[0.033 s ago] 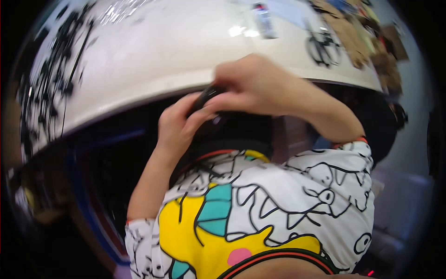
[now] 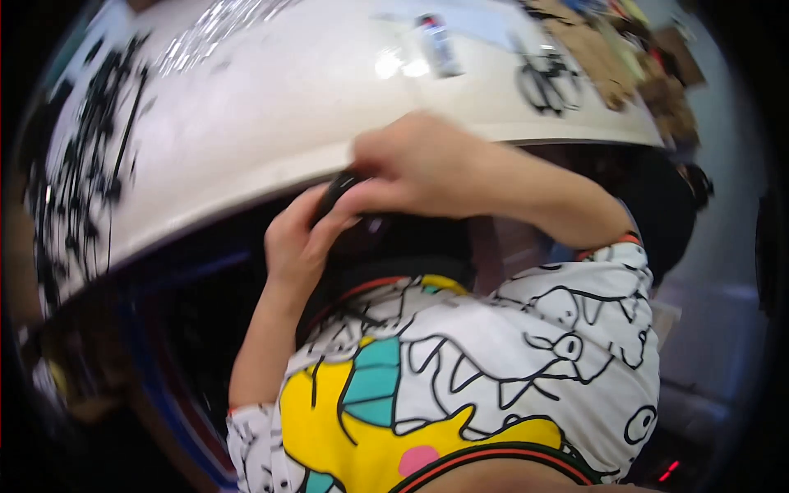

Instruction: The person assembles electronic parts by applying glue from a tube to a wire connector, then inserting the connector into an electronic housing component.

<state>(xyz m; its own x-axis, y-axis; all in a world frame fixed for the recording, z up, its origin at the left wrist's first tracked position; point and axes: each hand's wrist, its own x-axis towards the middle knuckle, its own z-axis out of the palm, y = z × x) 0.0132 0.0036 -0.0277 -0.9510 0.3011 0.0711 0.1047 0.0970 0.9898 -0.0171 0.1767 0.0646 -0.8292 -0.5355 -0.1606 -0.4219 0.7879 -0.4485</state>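
Observation:
Both of my hands are closed on a small black elongated thing (image 2: 333,195) just in front of the table's near edge. It looks smooth and dark, but its kind cannot be made out, since blur and fingers cover most of it. My left hand (image 2: 294,240) grips its lower left end. From the right, my right hand (image 2: 415,168) reaches across and holds its upper end, thumb below and fingers curled over the top. The hands almost meet, above my lap.
A white table (image 2: 271,107) spans the far side. On it lie many thin black cable-like pieces (image 2: 86,189) at left, shiny clear strips (image 2: 218,33), a clear bottle (image 2: 440,48), black-handled scissors (image 2: 542,86) and brown cardboard (image 2: 596,62). A blue frame (image 2: 160,386) stands low at left.
The whole view has shifted, so the table and my hands appear a little further left and lower. My grip on the black thing looks the same.

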